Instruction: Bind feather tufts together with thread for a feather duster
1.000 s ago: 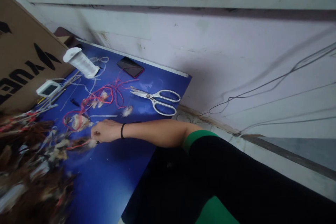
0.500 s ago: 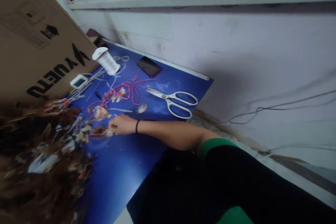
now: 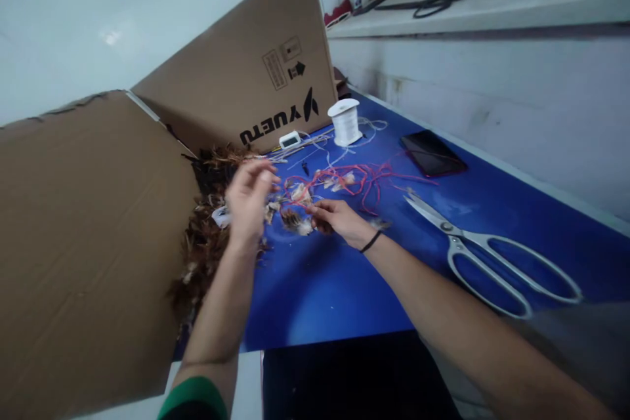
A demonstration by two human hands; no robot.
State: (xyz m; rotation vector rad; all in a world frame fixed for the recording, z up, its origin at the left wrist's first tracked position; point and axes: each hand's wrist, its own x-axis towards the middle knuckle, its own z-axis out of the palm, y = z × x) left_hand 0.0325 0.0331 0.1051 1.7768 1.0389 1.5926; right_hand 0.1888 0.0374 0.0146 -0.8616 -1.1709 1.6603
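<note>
My right hand (image 3: 339,220) is closed in a pinch over the blue table. A small brown feather with a pale fluffy base (image 3: 298,222) shows at its fingertips. My left hand (image 3: 251,200) is raised to the left of it, slightly blurred, with curved fingers apart and nothing visible in them. Beyond the hands lie tangled pink strings (image 3: 361,177) and pale feather tufts (image 3: 339,180). A heap of brown feathers (image 3: 201,243) spreads beneath and left of my left hand. Silver scissors (image 3: 455,233) lie to the right of my right hand.
Cardboard panels (image 3: 88,243) stand along the left and back. A white spool (image 3: 346,123), a small white device with a display (image 3: 290,140) and a dark phone (image 3: 433,152) are at the back. Dark scissors (image 3: 438,3) rest on the ledge (image 3: 443,25).
The view has swung left, bringing my left hand and more cardboard into sight. My right hand still pinches by the feather, which now appears lifted at its fingertips.
</note>
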